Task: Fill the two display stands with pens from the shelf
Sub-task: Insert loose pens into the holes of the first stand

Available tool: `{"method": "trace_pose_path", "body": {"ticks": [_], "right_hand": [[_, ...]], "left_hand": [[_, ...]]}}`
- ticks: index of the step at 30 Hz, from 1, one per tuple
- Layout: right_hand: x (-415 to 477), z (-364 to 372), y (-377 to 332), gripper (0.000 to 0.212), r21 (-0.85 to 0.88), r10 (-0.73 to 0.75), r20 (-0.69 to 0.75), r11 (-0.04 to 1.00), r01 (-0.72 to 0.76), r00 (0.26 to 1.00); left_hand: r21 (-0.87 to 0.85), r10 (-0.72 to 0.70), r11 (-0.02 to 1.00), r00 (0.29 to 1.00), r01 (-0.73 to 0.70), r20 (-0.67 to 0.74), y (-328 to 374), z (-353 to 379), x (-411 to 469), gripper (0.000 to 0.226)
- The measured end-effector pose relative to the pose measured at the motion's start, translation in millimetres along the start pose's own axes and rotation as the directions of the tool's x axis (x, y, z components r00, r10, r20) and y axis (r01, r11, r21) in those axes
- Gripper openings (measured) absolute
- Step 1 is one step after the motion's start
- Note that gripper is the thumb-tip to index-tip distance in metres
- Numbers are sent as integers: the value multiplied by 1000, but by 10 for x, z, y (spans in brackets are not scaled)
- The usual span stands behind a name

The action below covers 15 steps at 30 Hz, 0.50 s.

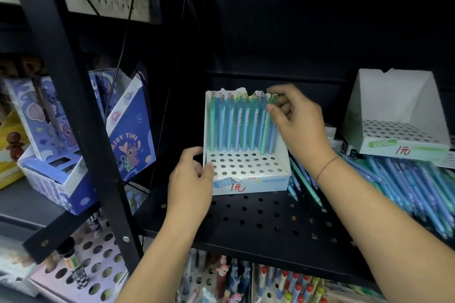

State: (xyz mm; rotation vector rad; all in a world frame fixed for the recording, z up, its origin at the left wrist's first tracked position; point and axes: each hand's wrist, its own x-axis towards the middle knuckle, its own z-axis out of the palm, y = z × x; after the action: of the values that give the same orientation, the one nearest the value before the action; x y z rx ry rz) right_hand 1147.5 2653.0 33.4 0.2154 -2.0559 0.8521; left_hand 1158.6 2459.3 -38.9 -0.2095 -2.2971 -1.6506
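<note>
on black perforated shelf (270, 216): loose pen pile (406, 187) spread at right. second stand (398, 130) at far right behind pile, holes all bare. first stand (246, 165) at centre, far rows filled, near rows bare. left hand (189, 179) grips its near-left edge, steadying. right hand (295, 120) pinches top of green pen (267, 128) at right end of filled rows. risk: tip misses hole, pen leans, topples neighbours; light card stand may slide if left grip slackens.
</note>
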Motion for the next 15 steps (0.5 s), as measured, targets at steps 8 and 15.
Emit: {"method": "trace_pose_path", "body": {"ticks": [8, 15], "right_hand": [[32, -42, 32, 22, 45, 47, 23, 998, -48, 999], [100, -246, 367, 24, -341, 547, 354, 831, -440, 759]], "left_hand": [[-13, -5, 1000, 990, 3, -139, 31, -47, -39, 28], [-23, -19, 1000, 975, 14, -223, 35, -106, -131, 26]]}}
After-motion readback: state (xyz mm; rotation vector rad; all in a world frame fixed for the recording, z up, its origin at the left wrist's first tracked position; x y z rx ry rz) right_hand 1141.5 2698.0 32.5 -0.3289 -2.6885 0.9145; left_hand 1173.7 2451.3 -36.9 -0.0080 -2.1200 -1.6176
